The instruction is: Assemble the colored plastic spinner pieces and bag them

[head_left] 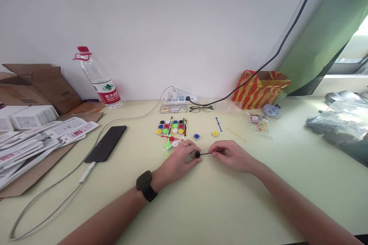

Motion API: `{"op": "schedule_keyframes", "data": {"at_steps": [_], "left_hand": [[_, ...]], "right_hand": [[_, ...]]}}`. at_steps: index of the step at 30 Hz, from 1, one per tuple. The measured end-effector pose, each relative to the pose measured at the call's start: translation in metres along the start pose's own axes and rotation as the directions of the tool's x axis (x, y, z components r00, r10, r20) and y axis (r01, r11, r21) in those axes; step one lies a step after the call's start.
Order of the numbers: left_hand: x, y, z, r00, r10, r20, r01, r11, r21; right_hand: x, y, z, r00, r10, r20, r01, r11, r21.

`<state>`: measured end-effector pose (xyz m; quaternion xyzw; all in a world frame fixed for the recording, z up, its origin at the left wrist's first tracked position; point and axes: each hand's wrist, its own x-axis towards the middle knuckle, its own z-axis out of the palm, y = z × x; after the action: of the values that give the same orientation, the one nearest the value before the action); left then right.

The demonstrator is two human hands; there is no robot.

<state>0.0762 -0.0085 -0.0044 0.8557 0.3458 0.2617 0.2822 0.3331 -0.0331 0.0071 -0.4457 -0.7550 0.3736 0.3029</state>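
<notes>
My left hand is closed around a small round disc piece with a black knob, its fingers curled on either side. A thin black plastic strip runs from the knob to my right hand, which pinches its far end between thumb and fingertips. Just beyond my left hand lies a cluster of similar discs with coloured knobs and several arrow-tipped strips. Nearby are a blue-knobbed disc, a yellow-knobbed disc, a blue arrow-tipped strip and a yellow strip.
Glasses, a small tray and a power strip lie by the wall. To the left are a phone on a cable, a large bottle and white tags. A striped bag stands right, near plastic-wrapped items.
</notes>
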Motion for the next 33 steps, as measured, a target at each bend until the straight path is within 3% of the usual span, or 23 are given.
{"op": "schedule_keyframes", "data": {"at_steps": [7, 14, 23, 28, 33], "left_hand": [[0.001, 0.009, 0.0, 0.989, -0.14, 0.044, 0.146, 0.972, -0.183], [0.002, 0.014, 0.004, 0.956, -0.246, 0.162, 0.294, 0.789, -0.539], [0.004, 0.006, 0.009, 0.947, -0.28, 0.159, 0.318, 0.736, -0.597], [0.002, 0.014, 0.006, 0.963, -0.22, 0.154, 0.268, 0.749, -0.606], [0.003, 0.022, 0.001, 0.985, -0.115, 0.127, 0.169, 0.76, -0.627]], "right_hand": [[0.0, -0.004, -0.005, 1.0, 0.012, -0.017, -0.012, 1.0, -0.005], [0.0, -0.003, -0.008, 0.998, 0.017, -0.066, -0.012, 0.997, 0.072], [0.001, -0.008, -0.007, 0.976, 0.003, -0.217, 0.032, 0.987, 0.158], [-0.002, -0.016, 0.004, 0.987, 0.052, -0.154, -0.002, 0.951, 0.308], [-0.002, -0.021, 0.018, 0.993, 0.027, -0.111, 0.016, 0.928, 0.373]]}}
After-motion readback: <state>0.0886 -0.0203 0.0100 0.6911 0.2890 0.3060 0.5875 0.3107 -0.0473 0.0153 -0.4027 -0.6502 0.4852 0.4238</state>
